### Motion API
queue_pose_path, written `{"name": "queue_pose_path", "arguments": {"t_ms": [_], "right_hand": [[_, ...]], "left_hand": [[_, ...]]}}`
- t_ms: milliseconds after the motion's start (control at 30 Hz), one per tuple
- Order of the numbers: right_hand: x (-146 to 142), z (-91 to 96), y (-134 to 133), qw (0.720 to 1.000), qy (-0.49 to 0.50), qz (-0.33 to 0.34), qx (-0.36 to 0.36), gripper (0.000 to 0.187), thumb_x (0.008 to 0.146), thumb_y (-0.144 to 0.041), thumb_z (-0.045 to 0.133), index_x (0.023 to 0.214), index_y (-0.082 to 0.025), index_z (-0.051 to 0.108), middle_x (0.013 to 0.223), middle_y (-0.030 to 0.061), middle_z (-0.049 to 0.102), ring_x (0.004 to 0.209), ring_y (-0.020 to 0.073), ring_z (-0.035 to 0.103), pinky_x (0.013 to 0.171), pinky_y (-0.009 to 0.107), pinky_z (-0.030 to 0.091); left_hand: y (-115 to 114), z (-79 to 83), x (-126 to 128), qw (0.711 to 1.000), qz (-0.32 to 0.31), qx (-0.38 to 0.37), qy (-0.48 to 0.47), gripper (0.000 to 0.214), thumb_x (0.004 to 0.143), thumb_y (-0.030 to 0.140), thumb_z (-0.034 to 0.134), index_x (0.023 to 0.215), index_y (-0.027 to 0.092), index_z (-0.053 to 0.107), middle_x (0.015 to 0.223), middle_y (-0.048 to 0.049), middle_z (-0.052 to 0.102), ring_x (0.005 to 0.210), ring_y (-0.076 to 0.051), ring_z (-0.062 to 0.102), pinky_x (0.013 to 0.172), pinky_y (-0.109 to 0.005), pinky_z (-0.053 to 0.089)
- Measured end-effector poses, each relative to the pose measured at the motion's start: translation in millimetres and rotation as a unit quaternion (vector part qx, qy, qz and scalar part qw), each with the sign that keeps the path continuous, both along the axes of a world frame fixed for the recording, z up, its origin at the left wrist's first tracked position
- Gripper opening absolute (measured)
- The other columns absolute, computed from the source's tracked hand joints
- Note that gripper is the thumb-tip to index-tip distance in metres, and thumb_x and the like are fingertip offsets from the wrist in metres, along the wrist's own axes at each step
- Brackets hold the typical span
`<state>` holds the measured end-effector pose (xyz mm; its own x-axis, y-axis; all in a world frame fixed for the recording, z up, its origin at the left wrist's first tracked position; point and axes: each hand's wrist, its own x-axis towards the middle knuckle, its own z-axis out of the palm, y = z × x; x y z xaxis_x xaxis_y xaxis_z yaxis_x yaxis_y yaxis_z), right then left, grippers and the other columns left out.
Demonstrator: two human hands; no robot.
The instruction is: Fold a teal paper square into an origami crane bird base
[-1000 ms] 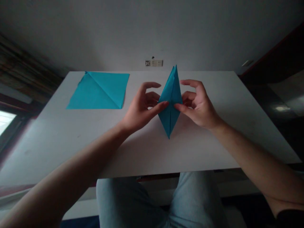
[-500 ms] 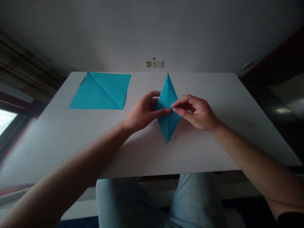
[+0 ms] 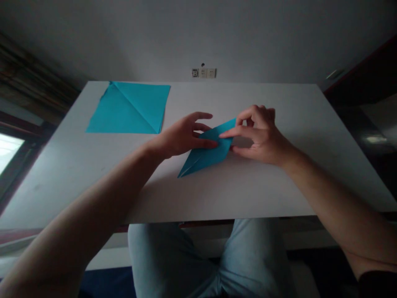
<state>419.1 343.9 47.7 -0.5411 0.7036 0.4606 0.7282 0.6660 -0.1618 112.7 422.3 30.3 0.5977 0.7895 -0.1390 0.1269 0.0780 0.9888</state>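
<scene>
A blue folded paper kite shape (image 3: 203,156) lies flat on the white table (image 3: 248,190), turned slantwise with its long tip pointing near left. My left hand (image 3: 182,135) rests on its middle, fingers stretched out and pressing it down. My right hand (image 3: 260,132) is on its far right end, forefinger laid along the top edge and the other fingers curled at the paper's corner.
A larger blue paper sheet (image 3: 130,108) with a diagonal crease lies at the far left of the table. Wall sockets (image 3: 204,73) sit behind the far edge. My legs in light trousers (image 3: 204,260) show below the near edge.
The folded paper was upright between both hands; it has been laid flat on the table and turned so its tip points near left. Both hands came down onto it.
</scene>
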Motion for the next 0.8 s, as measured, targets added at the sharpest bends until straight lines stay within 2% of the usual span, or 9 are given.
{"name": "queue_pose_path", "arguments": {"t_ms": [100, 167, 267, 333, 400, 500, 567, 667, 800], "right_hand": [[0, -0.1, -1, 0.997, -0.072, 0.009, -0.018, 0.008, 0.117, -0.033, 0.088, 0.118, -0.033, 0.096, 0.152, 0.0104, 0.083, 0.142, 0.0408, 0.063, 0.121, 0.061, 0.039], [2, -1.0, 2, 0.996, -0.079, 0.031, -0.038, 0.009, 0.118, -0.033, 0.087, 0.113, -0.032, 0.095, 0.146, 0.0096, 0.086, 0.145, 0.0419, 0.062, 0.123, 0.062, 0.036], [10, -2.2, 8, 0.993, -0.040, 0.081, -0.078, 0.007, 0.116, -0.034, 0.088, 0.113, -0.032, 0.093, 0.126, 0.0069, 0.086, 0.126, 0.0366, 0.071, 0.120, 0.061, 0.038], [15, -2.9, 12, 0.985, -0.017, 0.109, -0.134, 0.012, 0.114, -0.043, 0.091, 0.117, -0.032, 0.092, 0.119, 0.0060, 0.085, 0.113, 0.0330, 0.075, 0.117, 0.058, 0.042], [18, -4.5, 14, 0.974, -0.004, 0.131, -0.186, 0.029, 0.112, -0.057, 0.094, 0.122, -0.030, 0.091, 0.115, 0.0064, 0.085, 0.106, 0.0318, 0.076, 0.113, 0.054, 0.045], [16, -9.6, 16, 0.967, 0.019, 0.142, -0.213, 0.045, 0.110, -0.071, 0.095, 0.125, -0.029, 0.089, 0.107, 0.0056, 0.084, 0.099, 0.0300, 0.073, 0.108, 0.050, 0.047], [13, -13.8, 16, 0.968, 0.038, 0.135, -0.207, 0.046, 0.108, -0.071, 0.097, 0.125, -0.030, 0.088, 0.105, 0.0050, 0.082, 0.097, 0.0297, 0.071, 0.105, 0.049, 0.049], [11, -18.1, 17, 0.968, 0.068, 0.135, -0.199, 0.042, 0.105, -0.063, 0.101, 0.128, -0.031, 0.088, 0.119, 0.0083, 0.081, 0.103, 0.0324, 0.073, 0.101, 0.049, 0.055], [11, -17.8, 19, 0.968, 0.078, 0.144, -0.191, 0.039, 0.107, -0.063, 0.099, 0.128, -0.032, 0.089, 0.131, 0.0113, 0.081, 0.112, 0.0358, 0.076, 0.100, 0.053, 0.061]], "left_hand": [[-2, -8.4, 0, 0.994, -0.025, 0.096, 0.043, 0.094, 0.081, 0.020, 0.114, 0.167, 0.029, 0.075, 0.151, -0.0125, 0.084, 0.098, -0.021, 0.083, 0.085, -0.035, 0.070], [-7, -10.5, 2, 0.976, -0.011, 0.206, 0.062, 0.088, 0.083, 0.022, 0.112, 0.164, 0.029, 0.078, 0.164, -0.0146, 0.077, 0.107, -0.023, 0.082, 0.091, -0.037, 0.071], [-16, -2.9, 4, 0.923, 0.014, 0.370, 0.101, 0.065, 0.083, 0.019, 0.109, 0.144, 0.029, 0.087, 0.166, -0.0162, 0.071, 0.134, -0.036, 0.077, 0.114, -0.049, 0.070], [-22, 7.3, 5, 0.892, 0.000, 0.429, 0.144, 0.044, 0.088, 0.022, 0.107, 0.129, 0.028, 0.090, 0.155, -0.0162, 0.076, 0.138, -0.041, 0.073, 0.120, -0.056, 0.064], [-26, 17.1, 5, 0.881, -0.067, 0.437, 0.167, 0.029, 0.096, 0.025, 0.102, 0.123, 0.026, 0.091, 0.142, -0.0147, 0.080, 0.118, -0.034, 0.076, 0.108, -0.051, 0.062], [-27, 24.0, 4, 0.868, -0.166, 0.428, 0.189, 0.029, 0.097, 0.030, 0.105, 0.122, 0.024, 0.090, 0.121, -0.0081, 0.084, 0.093, -0.024, 0.071, 0.095, -0.043, 0.053], [-26, 23.5, 2, 0.861, -0.180, 0.427, 0.209, 0.038, 0.093, 0.033, 0.110, 0.123, 0.024, 0.089, 0.114, -0.0053, 0.084, 0.092, -0.023, 0.070, 0.092, -0.040, 0.048], [-24, 21.4, 0, 0.864, -0.177, 0.416, 0.224, 0.048, 0.089, 0.035, 0.113, 0.129, 0.023, 0.089, 0.120, -0.0063, 0.085, 0.092, -0.022, 0.069, 0.085, -0.036, 0.044], [-24, 22.4, -1, 0.845, -0.182, 0.444, 0.234, 0.045, 0.097, 0.033, 0.107, 0.136, 0.019, 0.089, 0.121, -0.0085, 0.086, 0.093, -0.023, 0.069, 0.086, -0.038, 0.042]]}}
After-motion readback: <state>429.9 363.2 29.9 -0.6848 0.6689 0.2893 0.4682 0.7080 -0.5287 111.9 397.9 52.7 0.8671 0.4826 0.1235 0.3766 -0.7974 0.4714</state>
